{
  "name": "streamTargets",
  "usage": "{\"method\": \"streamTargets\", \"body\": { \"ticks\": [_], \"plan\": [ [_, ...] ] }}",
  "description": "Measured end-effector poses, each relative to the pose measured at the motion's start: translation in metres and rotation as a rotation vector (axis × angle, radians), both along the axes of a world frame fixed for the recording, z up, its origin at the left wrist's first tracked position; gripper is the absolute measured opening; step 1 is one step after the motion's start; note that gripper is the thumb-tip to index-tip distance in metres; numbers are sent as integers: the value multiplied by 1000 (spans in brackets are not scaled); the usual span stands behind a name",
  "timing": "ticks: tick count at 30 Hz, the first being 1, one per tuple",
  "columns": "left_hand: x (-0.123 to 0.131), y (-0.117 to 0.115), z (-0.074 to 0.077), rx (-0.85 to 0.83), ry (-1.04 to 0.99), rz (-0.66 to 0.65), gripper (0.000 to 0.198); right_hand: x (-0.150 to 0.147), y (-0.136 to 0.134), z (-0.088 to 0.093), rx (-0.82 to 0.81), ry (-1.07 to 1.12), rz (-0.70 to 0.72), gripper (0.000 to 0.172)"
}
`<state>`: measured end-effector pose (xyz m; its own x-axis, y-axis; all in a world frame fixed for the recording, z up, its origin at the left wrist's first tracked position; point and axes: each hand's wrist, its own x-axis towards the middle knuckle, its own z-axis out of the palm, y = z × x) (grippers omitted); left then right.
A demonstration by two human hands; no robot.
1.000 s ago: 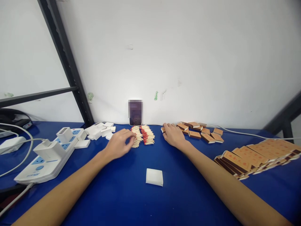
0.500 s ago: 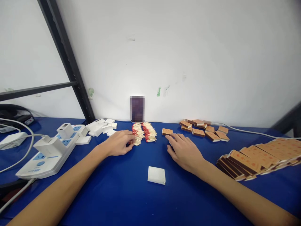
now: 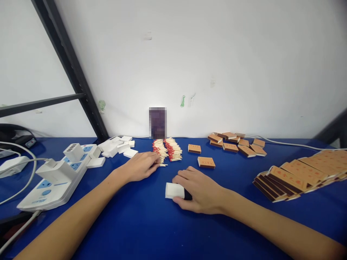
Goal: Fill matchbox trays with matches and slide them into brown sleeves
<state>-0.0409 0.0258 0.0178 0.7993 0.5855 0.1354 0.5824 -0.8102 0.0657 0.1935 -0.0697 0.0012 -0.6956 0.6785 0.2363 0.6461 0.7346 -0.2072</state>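
Observation:
My left hand (image 3: 142, 166) rests at the near left edge of the matchsticks (image 3: 173, 150), its fingers curled and pinched around a few matchsticks whose pale ends poke out. The matches lie in two side-by-side rows with red heads facing left. My right hand (image 3: 199, 191) grips a small white matchbox tray (image 3: 175, 190), thumb on the near side and fingers on the far side. Beyond that hand, a brown matchbox (image 3: 206, 162) lies on the blue table, and another matchbox (image 3: 194, 148) lies behind it.
White trays (image 3: 115, 146) are heaped at the back left beside a power strip (image 3: 56, 180) with chargers. Several matchboxes (image 3: 230, 147) lie loose at the back right, and overlapping matchbox sleeves (image 3: 306, 173) fan out at far right. A blurred dark rectangle (image 3: 157, 122) leans on the wall.
My right hand has come nearer and to the left, and has taken hold of the white tray. A matchbox now shows where that hand was. My left hand has barely moved.

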Motion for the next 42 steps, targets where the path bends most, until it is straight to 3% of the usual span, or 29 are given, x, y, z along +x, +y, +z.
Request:
{"method": "streamTargets", "body": {
  "ticks": [3,9,13,16,20,26,31,38,42],
  "plan": [
    [1,-1,-1,-16,-46,-1,13,-4,14,-6,-30,148,-9,28],
    [11,-16,10,-169,-161,-39,6,0,26,-17,-146,493,-226,23],
    [20,-27,15,-260,-184,-116,2,0,25,-21,-72,448,-103,10],
    [20,-29,16,-292,-209,-128,4,0,23,-22,-5,431,-29,14],
    [11,-22,18,-298,-223,-60,11,0,15,-19,14,458,-35,11],
    [-2,-11,24,-126,-24,72,8,-3,-10,-9,52,446,-51,13],
    [0,-11,19,-144,9,51,8,-3,-11,-5,-5,310,-52,10],
    [3,-13,16,-98,67,25,12,5,-3,-5,-82,347,-83,6],
    [3,-14,15,-108,89,32,13,3,-5,-6,-22,300,-29,5]
  ]
}}
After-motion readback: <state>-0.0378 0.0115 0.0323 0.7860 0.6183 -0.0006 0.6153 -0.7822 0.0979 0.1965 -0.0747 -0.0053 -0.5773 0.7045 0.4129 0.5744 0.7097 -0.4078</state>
